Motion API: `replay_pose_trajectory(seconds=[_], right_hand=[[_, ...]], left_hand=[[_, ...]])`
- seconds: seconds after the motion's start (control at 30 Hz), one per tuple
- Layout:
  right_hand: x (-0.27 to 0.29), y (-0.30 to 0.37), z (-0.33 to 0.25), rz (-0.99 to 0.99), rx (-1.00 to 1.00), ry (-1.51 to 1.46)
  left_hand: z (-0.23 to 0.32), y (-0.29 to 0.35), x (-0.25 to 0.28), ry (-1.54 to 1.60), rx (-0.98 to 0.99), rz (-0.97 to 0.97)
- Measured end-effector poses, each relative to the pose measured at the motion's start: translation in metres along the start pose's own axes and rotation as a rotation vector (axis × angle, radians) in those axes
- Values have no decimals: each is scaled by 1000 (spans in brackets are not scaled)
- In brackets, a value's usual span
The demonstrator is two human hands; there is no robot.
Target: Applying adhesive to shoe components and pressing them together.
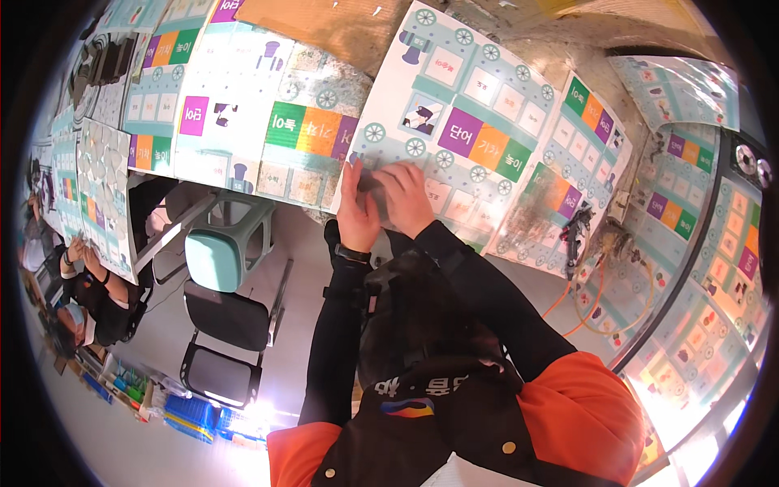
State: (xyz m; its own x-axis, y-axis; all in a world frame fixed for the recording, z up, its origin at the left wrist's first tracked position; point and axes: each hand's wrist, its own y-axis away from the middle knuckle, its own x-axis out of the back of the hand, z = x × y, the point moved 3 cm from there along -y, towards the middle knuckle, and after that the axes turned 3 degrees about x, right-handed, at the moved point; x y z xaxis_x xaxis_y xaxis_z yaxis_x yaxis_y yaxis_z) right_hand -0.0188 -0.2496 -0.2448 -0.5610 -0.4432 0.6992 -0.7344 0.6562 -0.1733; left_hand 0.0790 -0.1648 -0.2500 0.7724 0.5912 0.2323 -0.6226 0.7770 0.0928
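Observation:
My left hand [357,213] and my right hand [408,199] are close together at the near edge of a large printed sheet [454,97]. The sheet is pale, with teal wheels, white boxes and purple, orange and green blocks. Both hands have their fingers bent around a small dark grey thing [375,195] between them, too blurred for me to tell its kind. The left thumb side faces the right fingers. My right fingertips lie over the sheet's lower left corner area.
More printed sheets [223,97] cover the worktable to the left. A dark hand tool [577,235] with orange tubing [600,280] hangs at the table's right corner. Below the table edge stand a teal stool [214,258] and black chairs [227,315]. Another person [101,296] works at far left.

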Motion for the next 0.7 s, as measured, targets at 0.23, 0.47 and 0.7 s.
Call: replay_pose_trajectory(seconds=[0.23,0.47,0.7], right_hand=[[2,0,0,-42,1,13],[11,9,-30,-212,20,450],[7,15,-38,-321,37,474]], left_hand=[[4,-7,13,-397,-207,4],[1,-9,15,-410,-153,-16],[-3,-8,12,-420,-136,6]])
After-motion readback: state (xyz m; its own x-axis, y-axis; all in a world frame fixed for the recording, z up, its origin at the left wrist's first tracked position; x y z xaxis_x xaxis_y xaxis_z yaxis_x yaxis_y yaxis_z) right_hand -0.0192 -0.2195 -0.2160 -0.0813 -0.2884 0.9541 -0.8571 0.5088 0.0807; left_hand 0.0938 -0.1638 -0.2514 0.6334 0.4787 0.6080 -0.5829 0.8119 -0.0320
